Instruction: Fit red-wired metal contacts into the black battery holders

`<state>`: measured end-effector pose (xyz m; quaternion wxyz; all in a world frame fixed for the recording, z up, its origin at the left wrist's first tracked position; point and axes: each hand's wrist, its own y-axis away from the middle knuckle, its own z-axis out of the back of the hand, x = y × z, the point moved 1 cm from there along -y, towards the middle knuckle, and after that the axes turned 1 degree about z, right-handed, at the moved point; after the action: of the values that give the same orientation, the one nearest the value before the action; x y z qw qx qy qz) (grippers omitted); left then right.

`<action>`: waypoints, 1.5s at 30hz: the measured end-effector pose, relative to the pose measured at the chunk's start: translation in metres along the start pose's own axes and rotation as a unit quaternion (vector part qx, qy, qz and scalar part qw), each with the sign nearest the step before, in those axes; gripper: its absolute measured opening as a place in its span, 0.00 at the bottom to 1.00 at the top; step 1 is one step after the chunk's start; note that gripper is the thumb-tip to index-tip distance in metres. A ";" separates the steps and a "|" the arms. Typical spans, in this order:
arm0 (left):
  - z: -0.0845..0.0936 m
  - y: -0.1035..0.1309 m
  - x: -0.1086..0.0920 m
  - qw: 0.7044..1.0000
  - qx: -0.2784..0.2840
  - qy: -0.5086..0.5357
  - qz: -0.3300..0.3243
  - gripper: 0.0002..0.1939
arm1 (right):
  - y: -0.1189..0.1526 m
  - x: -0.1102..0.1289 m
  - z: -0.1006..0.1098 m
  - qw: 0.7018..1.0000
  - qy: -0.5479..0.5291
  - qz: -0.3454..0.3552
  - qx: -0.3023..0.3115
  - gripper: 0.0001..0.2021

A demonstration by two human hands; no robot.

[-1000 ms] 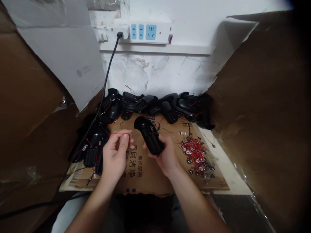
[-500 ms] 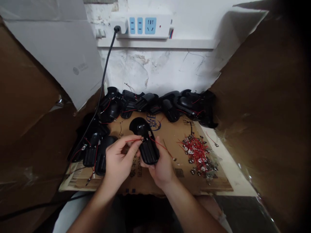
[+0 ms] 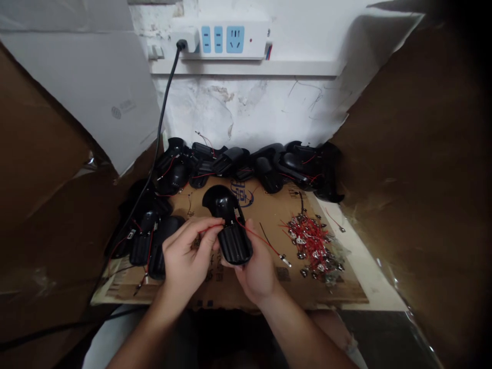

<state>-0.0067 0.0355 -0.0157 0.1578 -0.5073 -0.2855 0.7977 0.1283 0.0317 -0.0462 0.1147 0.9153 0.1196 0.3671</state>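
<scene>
One black plastic shell (image 3: 229, 225) sits in the right hand (image 3: 257, 266), in the middle of the scene, just above the near part of the cardboard sheet (image 3: 269, 287). It looks light and hard, so it should not bend, but its smooth skin could slip. The best place to hold it looks like the ribbed lower half, where the right hand wraps around it from below, with the thumb on its right side. The shell is shiny black, round and wide at the far end and long and ribbed at the near end.

A thin red wire (image 3: 261, 239) comes out of the middle of the shell. It looks soft and bendy and easy to break, so it wants a gentle pinch. One end hangs off to the right with a small metal tip (image 3: 285, 260). The left hand (image 3: 188, 256) pinches the other bit of the wire between thumb and finger, right beside the shell.

On the right, on the cardboard, lies a pile of red wires with metal tips (image 3: 313, 246). Far behind, a row of more black shells (image 3: 249, 166) lines the wall. More of them lie in a heap on the left (image 3: 148, 238). High on the far wall is a white power strip (image 3: 226, 40) with a black cord (image 3: 163, 118) plugged in.
</scene>
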 end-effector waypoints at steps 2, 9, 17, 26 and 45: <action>0.001 -0.001 -0.001 1.000 0.008 -0.015 -0.026 0.12 | 0.000 -0.001 0.001 1.000 0.009 0.009 -0.003 0.25; 0.004 -0.004 -0.001 0.999 0.049 -0.013 0.010 0.10 | -0.001 -0.001 0.003 0.999 0.019 0.021 -0.015 0.25; 0.004 -0.001 0.001 0.998 0.038 0.012 0.050 0.09 | -0.001 -0.004 0.001 0.998 0.032 0.053 -0.031 0.27; -0.005 0.002 -0.007 1.000 -0.007 -0.013 -0.006 0.11 | 0.000 -0.010 -0.002 0.995 0.044 0.086 -0.024 0.25; -0.012 0.005 -0.017 0.999 -0.010 -0.023 -0.021 0.08 | 0.008 -0.006 -0.005 0.987 0.066 0.147 -0.008 0.23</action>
<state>0.0120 0.0255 -0.0105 0.1628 -0.4839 -0.3078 0.8029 0.1218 0.0227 -0.0444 0.0590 0.8957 -0.0116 0.4405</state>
